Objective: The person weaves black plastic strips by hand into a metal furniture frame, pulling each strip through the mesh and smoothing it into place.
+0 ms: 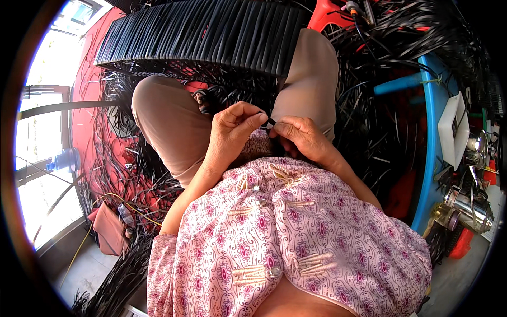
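Note:
Above my lap, my left hand point(236, 129) and my right hand point(303, 136) meet with fingertips close together. A short piece of narrow black strip point(271, 121) shows between them. My left thumb and forefinger pinch its near-left end, and my right thumb and fingers close on the other end. The ends inside the fingers are hidden. Beyond my hands, a curved panel point(200, 39) of closely set black strips lies across in front of my knees, with its right end against my right leg.
Loose black strips point(369, 153) lie in tangled heaps on both sides and over the red floor point(87, 111). At right stand a blue table point(429, 153), a white tray point(453, 131) and a metal flask point(467, 207). A pink bag point(110, 231) sits at lower left.

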Tool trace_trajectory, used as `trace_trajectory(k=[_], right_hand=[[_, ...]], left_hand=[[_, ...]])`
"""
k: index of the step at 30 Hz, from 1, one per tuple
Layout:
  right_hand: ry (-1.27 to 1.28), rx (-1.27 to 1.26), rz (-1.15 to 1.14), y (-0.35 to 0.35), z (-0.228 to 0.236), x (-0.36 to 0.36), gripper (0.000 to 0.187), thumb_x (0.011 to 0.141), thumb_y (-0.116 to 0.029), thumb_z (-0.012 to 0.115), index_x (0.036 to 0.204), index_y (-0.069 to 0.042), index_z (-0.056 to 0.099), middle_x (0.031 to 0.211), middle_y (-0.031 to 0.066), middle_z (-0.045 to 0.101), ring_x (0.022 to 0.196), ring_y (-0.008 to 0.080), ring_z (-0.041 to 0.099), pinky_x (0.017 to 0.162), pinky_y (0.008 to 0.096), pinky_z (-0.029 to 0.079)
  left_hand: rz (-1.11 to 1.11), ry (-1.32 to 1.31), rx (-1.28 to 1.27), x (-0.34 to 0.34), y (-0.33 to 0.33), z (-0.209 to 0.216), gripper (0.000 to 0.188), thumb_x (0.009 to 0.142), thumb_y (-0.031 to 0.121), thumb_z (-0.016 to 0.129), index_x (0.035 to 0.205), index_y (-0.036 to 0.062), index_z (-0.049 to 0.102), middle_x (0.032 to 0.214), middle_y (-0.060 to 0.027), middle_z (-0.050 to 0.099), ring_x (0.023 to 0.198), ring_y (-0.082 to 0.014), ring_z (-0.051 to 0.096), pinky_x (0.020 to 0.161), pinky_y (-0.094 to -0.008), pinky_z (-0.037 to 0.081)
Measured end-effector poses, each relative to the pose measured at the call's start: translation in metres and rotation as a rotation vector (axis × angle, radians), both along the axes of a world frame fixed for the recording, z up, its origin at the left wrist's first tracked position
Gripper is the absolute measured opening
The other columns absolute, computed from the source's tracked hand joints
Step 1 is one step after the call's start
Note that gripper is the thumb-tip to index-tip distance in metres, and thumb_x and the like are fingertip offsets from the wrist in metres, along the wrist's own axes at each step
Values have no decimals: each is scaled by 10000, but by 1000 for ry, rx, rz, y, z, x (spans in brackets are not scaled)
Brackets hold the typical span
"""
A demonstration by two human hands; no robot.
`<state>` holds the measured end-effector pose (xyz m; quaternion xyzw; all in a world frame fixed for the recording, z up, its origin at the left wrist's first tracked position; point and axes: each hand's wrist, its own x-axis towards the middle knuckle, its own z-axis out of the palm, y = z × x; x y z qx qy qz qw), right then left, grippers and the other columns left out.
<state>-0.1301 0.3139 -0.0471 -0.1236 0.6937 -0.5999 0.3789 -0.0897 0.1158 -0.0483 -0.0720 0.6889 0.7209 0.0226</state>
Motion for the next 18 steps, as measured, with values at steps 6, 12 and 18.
trace_trajectory(k=[6,12,18], right_hand=[[-25,55,39,7,9,-2,330,1011,-304,515,963,-22,679,601,-18,512,531,61,475,490,212,391],[41,39,65,10,-5,1,250,984,-214,546,885,1,628,562,2,515,512,78,479,499,254,390],[24,69,57,9,1,6,223,972,-196,563,905,9,622,540,18,508,512,84,483,511,274,402]], left_hand=[[17,-60,93,-2,3,-6,92,888,65,694,938,-5,663,792,17,641,756,-30,563,705,-196,473],[-104,-191,32,1,3,2,159,890,48,670,1034,-15,643,891,-24,659,806,-68,604,759,-225,506],[-107,-117,-3,7,4,-4,227,895,50,657,1112,-15,636,931,-52,668,833,-88,627,780,-235,520]])
